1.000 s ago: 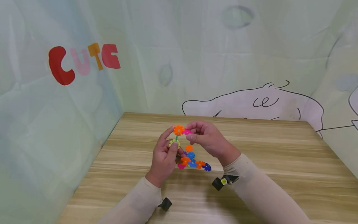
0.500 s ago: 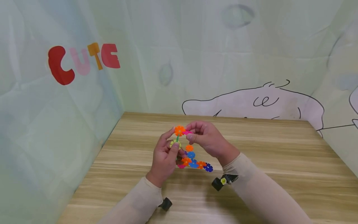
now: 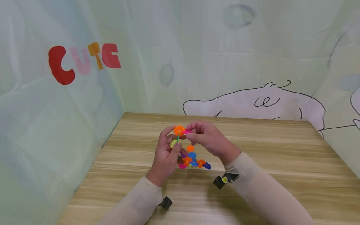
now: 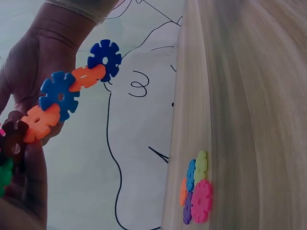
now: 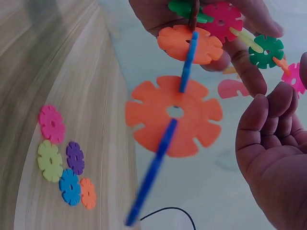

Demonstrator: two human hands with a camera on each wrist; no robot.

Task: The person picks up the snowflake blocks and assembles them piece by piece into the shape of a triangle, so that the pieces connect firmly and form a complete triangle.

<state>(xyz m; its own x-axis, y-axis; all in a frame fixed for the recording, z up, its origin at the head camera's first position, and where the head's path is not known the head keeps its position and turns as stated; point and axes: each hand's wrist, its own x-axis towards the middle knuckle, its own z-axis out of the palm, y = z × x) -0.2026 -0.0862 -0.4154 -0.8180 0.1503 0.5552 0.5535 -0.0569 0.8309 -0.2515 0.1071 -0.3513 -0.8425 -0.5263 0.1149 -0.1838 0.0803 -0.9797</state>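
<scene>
A chain of slotted flower-shaped plastic discs hangs across both hands in the head view. My left hand (image 3: 165, 157) grips it partway along, thumb by the yellow-green disc (image 3: 173, 143). At the top end, my right hand (image 3: 208, 139) pinches a pink disc (image 3: 187, 132) that meets an orange disc (image 3: 179, 130). From below the left palm the other end runs rightward, with a brown disc (image 4: 15, 141), orange discs (image 4: 41, 123), a blue disc (image 4: 60, 96) and a dark blue disc (image 4: 105, 60) at its tip. The left fingers cover part of the chain.
Several loose discs lie on the wooden table (image 3: 253, 193) beyond the chain: a pink disc (image 5: 52, 123), a yellow-green disc (image 5: 50, 161), a purple disc (image 5: 75, 157), a blue disc (image 5: 70, 187) and an orange disc (image 5: 88, 193). Printed cloth walls (image 3: 168, 37) stand at back and left.
Both hands keep their hold, nearly in place. The chain tilts a little: its dark blue tip dips slightly, then shifts up and left, and the yellow-green disc turns.
</scene>
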